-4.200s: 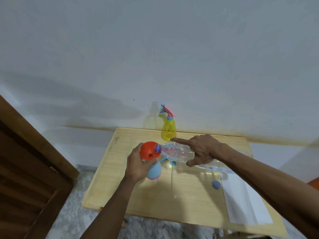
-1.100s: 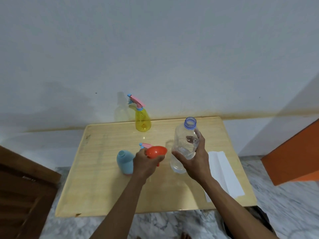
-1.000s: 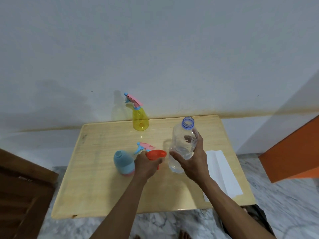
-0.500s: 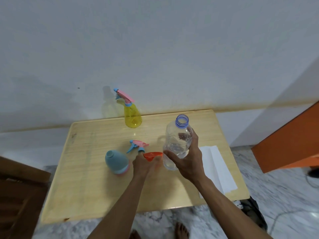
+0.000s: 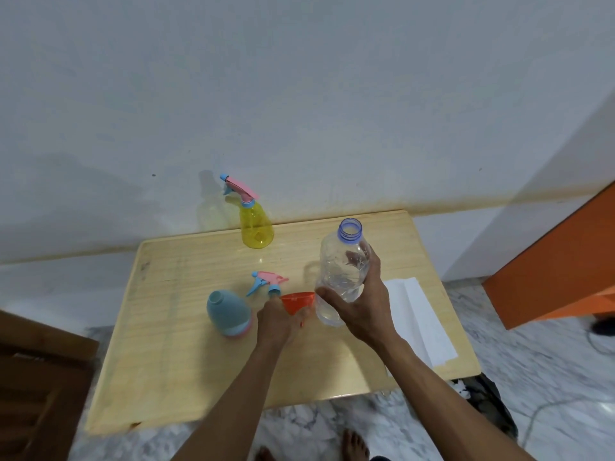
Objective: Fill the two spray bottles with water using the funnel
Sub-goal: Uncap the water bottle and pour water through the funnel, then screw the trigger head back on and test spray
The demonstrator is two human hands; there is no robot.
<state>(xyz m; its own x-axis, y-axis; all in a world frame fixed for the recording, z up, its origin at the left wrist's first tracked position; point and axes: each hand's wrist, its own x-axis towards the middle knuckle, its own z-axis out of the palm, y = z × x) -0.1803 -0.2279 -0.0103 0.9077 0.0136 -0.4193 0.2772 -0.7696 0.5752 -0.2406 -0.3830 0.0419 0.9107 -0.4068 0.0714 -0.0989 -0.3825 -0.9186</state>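
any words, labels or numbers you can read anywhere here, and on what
None can be read.
Clear bottle: no label shows on it.
Yellow spray bottle: an orange mark low on its front, too small to tell if it is text.
Blue bottle, funnel, loose spray head: plain, no print.
White paper: blank as far as it shows.

Left hand on funnel, right hand around bottle

No readable text, label, brand or number anywhere (clear water bottle bare, white paper blank).
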